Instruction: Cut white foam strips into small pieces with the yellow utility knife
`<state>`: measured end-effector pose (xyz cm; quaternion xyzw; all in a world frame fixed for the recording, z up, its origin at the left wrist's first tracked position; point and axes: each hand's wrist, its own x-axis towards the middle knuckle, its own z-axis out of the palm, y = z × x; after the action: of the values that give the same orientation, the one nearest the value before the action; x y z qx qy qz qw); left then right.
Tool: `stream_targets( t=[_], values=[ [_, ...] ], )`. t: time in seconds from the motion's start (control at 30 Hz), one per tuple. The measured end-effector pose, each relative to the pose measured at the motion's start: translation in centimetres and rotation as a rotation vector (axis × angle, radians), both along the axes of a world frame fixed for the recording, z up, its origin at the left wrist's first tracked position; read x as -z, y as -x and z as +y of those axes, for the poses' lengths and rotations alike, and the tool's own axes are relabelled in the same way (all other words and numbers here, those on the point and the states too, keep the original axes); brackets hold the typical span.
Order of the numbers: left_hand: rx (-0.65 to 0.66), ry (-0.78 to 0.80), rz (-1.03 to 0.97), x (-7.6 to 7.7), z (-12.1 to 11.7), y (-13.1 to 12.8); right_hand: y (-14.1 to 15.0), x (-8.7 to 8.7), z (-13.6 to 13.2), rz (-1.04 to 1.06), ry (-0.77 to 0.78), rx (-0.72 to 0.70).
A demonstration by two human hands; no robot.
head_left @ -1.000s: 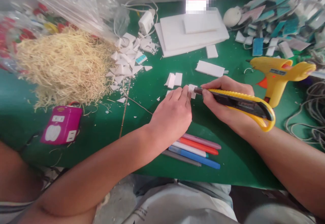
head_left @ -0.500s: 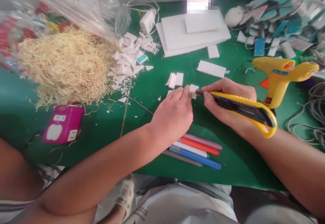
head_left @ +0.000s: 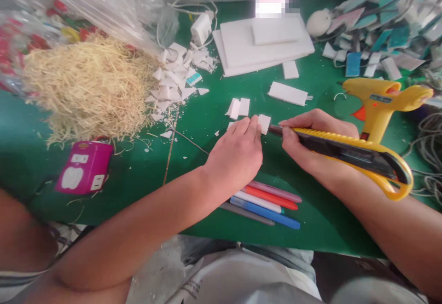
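A small white piece [head_left: 264, 123] is laid on the green table [head_left: 193, 127], between the two hands, and its near left part is covered by the fingertips of the left hand [head_left: 236, 148]. That hand is set palm down with the fingers pressed together; whether anything is gripped beneath it cannot be told. A yellow and black cutter [head_left: 345, 151] is held in the right hand [head_left: 321, 121], its front end pinched between thumb and fingers and its tip pointed at the piece's right edge; whether the two touch cannot be told. Two more small white pieces [head_left: 244, 106] are placed just beyond the left hand, and a white strip [head_left: 288, 93] beyond the right. A yellow glue gun [head_left: 371, 93] is seen behind the right forearm. Several markers [head_left: 272, 197] are lined up on the near side, partly hidden by the left wrist. White boards [head_left: 238, 48] are stacked at the back, with white scraps [head_left: 170, 81] heaped to their left, beside a pile of straw [head_left: 93, 88].
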<state>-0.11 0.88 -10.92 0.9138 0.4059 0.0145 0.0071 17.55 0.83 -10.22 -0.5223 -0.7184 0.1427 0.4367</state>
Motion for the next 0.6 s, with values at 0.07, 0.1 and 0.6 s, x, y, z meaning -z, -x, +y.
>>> stream_targets(
  t=[0.07, 0.1, 0.6],
  values=[
    [0.001, 0.022, -0.012, 0.0, 0.1, 0.0, 0.0, 0.1, 0.1, 0.053, -0.044, 0.036],
    [0.002, 0.03, -0.019, 0.0, 0.1, 0.1, 0.0, 0.2, 0.2, 0.049, -0.017, 0.052],
    [0.016, 0.042, -0.063, 0.1, 0.3, 0.2, 0.3, 1.7, 2.2, 0.144, 0.087, 0.033]
  ],
)
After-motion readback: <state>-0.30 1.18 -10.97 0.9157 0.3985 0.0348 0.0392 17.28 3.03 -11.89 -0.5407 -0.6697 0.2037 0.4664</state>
